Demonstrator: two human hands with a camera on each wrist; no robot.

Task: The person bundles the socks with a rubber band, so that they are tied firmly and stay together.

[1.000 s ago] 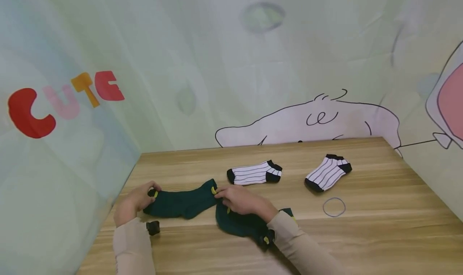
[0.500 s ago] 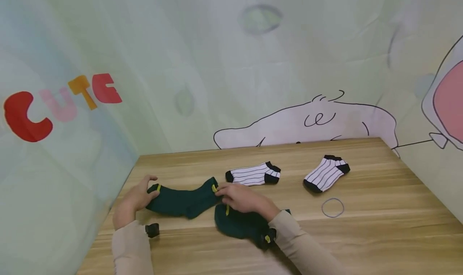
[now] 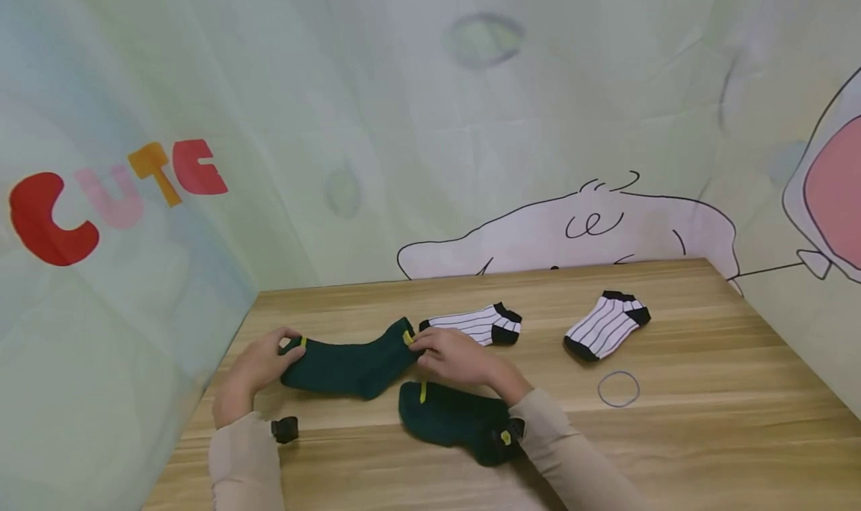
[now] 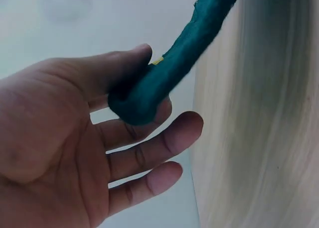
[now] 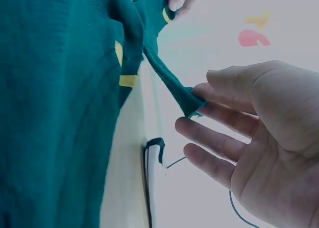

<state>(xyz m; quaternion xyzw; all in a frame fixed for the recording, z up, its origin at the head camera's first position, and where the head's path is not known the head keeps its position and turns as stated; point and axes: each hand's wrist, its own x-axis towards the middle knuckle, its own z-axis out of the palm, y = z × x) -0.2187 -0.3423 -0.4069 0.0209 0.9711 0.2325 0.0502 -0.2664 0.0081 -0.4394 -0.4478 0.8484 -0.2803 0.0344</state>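
My left hand (image 3: 258, 365) pinches the toe end of a dark green sock (image 3: 336, 367) between thumb and forefinger. In the left wrist view the sock (image 4: 174, 68) appears edge-on, and the other fingers of that hand stand loose below it. At the opposite end, by a yellow mark, my right hand (image 3: 457, 355) holds the cuff with its fingertips; the right wrist view shows the cuff edge (image 5: 192, 103) at the fingers. A second green sock (image 3: 447, 414) with yellow patches lies on the table just below my right hand, partly under that wrist.
Behind my right hand lies a white striped ankle sock (image 3: 471, 323), partly covered by the hand. Its match, another striped sock (image 3: 605, 328), rests farther right. Near it is a thin blue ring (image 3: 619, 389). Printed curtains (image 3: 336, 122) border the wooden table (image 3: 706, 406).
The held green sock has shifted right and slightly away from me, together with both hands. More of the second green sock now shows, and the right hand overlaps the nearer striped sock.
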